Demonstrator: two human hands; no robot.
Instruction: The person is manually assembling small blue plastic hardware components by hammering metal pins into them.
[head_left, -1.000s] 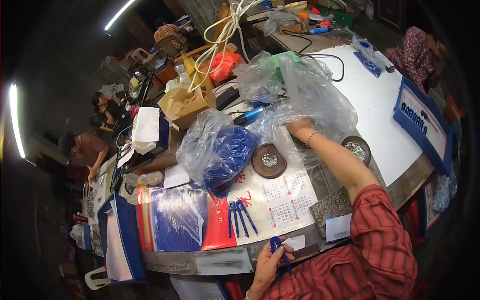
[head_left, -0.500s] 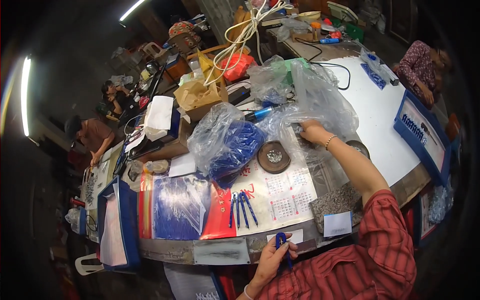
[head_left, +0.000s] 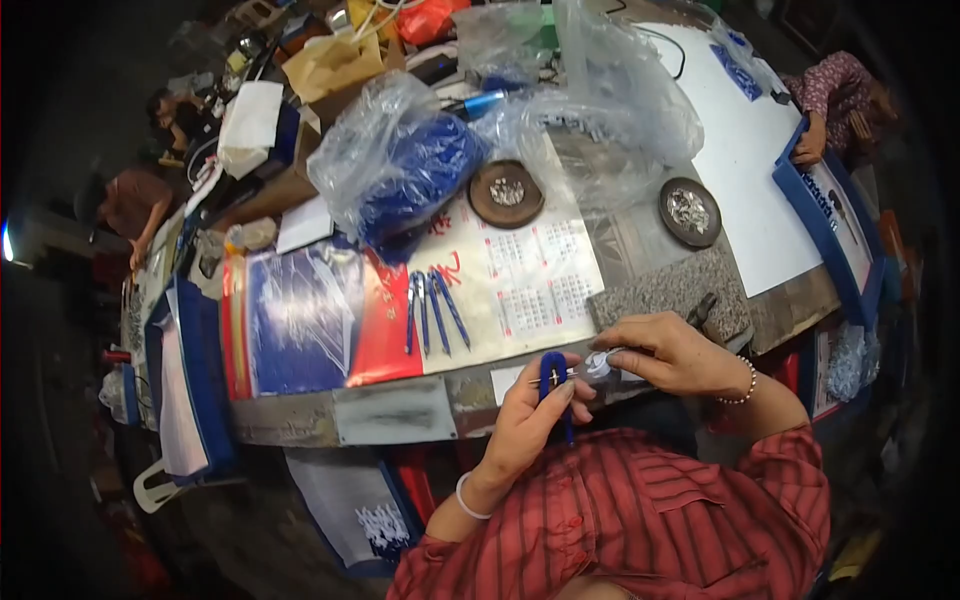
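My left hand (head_left: 528, 415) is closed around a slim blue plastic piece (head_left: 553, 364) with small metal parts across it, held upright near the table's front edge. Close by on its right, my right hand (head_left: 675, 352) pinches a small whitish, clear-looking piece (head_left: 599, 364); its exact kind is too small to tell. A gap separates the two held pieces. Several slender blue pieces with metal tops (head_left: 436, 310) lie side by side on the calendar sheet (head_left: 540, 285), left of my hands.
Beyond lie two round dishes of small metal parts (head_left: 506, 194) (head_left: 689, 212) and a clear bag of blue pieces (head_left: 425, 165). A speckled stone slab (head_left: 650, 290) bears a dark tool (head_left: 702, 310). Blue trays stand left (head_left: 215, 400) and right (head_left: 840, 250), where another person's hand (head_left: 810, 140) rests.
My right hand has drawn back from the clear plastic bag to beside my left hand, now with the whitish piece. My left hand still holds the blue piece. The view has shifted.
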